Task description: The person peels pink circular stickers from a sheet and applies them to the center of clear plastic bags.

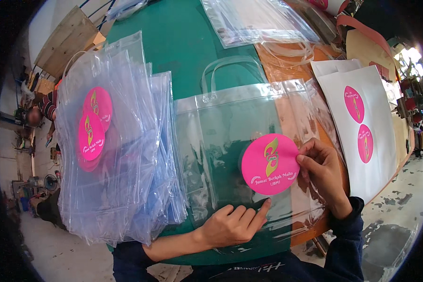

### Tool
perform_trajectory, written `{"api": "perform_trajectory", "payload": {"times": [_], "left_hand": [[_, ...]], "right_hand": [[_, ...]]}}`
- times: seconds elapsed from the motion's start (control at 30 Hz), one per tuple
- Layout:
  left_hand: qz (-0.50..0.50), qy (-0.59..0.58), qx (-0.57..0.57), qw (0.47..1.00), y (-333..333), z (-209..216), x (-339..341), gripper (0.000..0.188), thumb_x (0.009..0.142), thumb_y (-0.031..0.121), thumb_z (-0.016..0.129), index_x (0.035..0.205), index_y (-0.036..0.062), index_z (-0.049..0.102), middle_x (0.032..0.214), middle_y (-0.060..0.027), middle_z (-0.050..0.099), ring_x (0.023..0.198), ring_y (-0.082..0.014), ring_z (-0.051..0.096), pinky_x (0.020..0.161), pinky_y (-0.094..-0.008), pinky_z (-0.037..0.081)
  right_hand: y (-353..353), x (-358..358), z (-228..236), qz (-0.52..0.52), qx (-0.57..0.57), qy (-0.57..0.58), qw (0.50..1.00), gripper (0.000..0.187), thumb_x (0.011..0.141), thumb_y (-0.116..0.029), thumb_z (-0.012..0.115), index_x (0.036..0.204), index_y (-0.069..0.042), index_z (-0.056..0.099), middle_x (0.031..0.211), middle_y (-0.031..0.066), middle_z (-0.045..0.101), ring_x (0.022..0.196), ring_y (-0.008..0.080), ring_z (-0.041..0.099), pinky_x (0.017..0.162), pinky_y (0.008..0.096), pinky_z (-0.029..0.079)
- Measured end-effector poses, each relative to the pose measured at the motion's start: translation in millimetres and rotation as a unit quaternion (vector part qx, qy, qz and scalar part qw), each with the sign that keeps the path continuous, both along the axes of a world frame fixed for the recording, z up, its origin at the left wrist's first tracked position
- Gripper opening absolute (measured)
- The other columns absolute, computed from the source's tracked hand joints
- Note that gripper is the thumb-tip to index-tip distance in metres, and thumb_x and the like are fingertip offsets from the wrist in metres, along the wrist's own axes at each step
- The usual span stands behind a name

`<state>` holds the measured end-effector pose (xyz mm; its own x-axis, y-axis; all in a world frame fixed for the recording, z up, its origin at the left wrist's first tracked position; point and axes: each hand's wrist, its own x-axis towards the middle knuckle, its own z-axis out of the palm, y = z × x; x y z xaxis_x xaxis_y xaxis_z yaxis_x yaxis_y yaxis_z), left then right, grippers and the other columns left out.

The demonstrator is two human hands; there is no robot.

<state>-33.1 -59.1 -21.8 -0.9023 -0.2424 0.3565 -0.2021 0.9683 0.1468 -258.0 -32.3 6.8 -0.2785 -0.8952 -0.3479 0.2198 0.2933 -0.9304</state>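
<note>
A clear plastic bag (230,122) with looped clear handles (235,61) lies flat before me on the table. Over its lower right part is a round pink sticker (270,164) with a yellow-green emblem and white lettering. My right hand (322,169) pinches the sticker's right edge between thumb and fingers. Just below the sticker, my left hand (235,224) rests on the bag; its index finger is stretched out toward the sticker's lower edge and the other fingers are bent. Nothing shows in the left hand. Whether the sticker is stuck down anywhere, I cannot tell.
Left stands a thick pile of clear bags (131,183) with pink round stickers. White sheets (376,103) bearing pink stickers lie at the right edge. More clear bags (263,23) lie at the back of the green tabletop (174,28). A person (47,105) is at far left.
</note>
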Motion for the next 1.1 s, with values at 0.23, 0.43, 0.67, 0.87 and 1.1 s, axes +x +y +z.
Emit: {"api": "perform_trajectory", "payload": {"times": [0.23,0.43,0.67,0.87,1.1], "left_hand": [[0.003,0.002,0.013,1.000,-0.1,-0.1,1.0,0.036,0.074,0.026,0.062,0.104,0.0066,0.062,0.051,0.0040,0.029,0.043,-0.0067,0.035,0.039,-0.0218,0.025],[-0.002,0.009,0.021,1.000,-2.7,0.2,-0.7,0.035,0.074,0.026,0.062,0.104,0.0067,0.062,0.052,0.0041,0.029,0.043,-0.0068,0.035,0.039,-0.0220,0.025],[-0.001,-0.003,0.022,1.000,-2.3,1.5,0.2,0.035,0.075,0.026,0.061,0.104,0.0073,0.062,0.051,0.0041,0.029,0.042,-0.0070,0.035,0.039,-0.0220,0.026],[-0.007,-0.007,0.029,1.000,-2.2,2.1,-0.9,0.035,0.074,0.026,0.061,0.104,0.0077,0.062,0.051,0.0041,0.028,0.042,-0.0069,0.035,0.039,-0.0223,0.025],[-0.005,-0.006,0.036,0.999,-2.4,1.1,0.7,0.036,0.075,0.025,0.061,0.105,0.0064,0.062,0.051,0.0039,0.028,0.042,-0.0071,0.035,0.039,-0.0220,0.026]], "right_hand": [[-1.7,2.2,2.1,0.011,0.017,0.026,0.999,0.005,0.078,-0.002,0.058,0.081,-0.002,0.053,0.068,0.0021,0.056,0.047,0.0036,0.047,0.038,0.0161,0.035],[-2.0,1.1,4.9,0.023,0.035,0.035,0.999,0.007,0.078,-0.005,0.060,0.083,-0.002,0.055,0.065,0.0010,0.055,0.047,0.0036,0.048,0.038,0.0158,0.035],[-1.4,2.0,5.0,0.031,0.057,0.012,0.998,0.008,0.079,-0.006,0.060,0.084,-0.002,0.055,0.066,0.0005,0.056,0.046,0.0029,0.047,0.038,0.0153,0.035],[0.5,1.8,3.7,0.023,0.049,0.014,0.998,0.007,0.079,-0.006,0.060,0.084,-0.002,0.055,0.067,-0.0003,0.056,0.047,0.0016,0.046,0.038,0.0147,0.034],[-1.0,3.4,2.3,0.013,0.041,-0.033,0.999,0.009,0.080,-0.005,0.060,0.085,0.000,0.054,0.067,0.0026,0.056,0.044,0.0027,0.045,0.036,0.0151,0.033]]}}
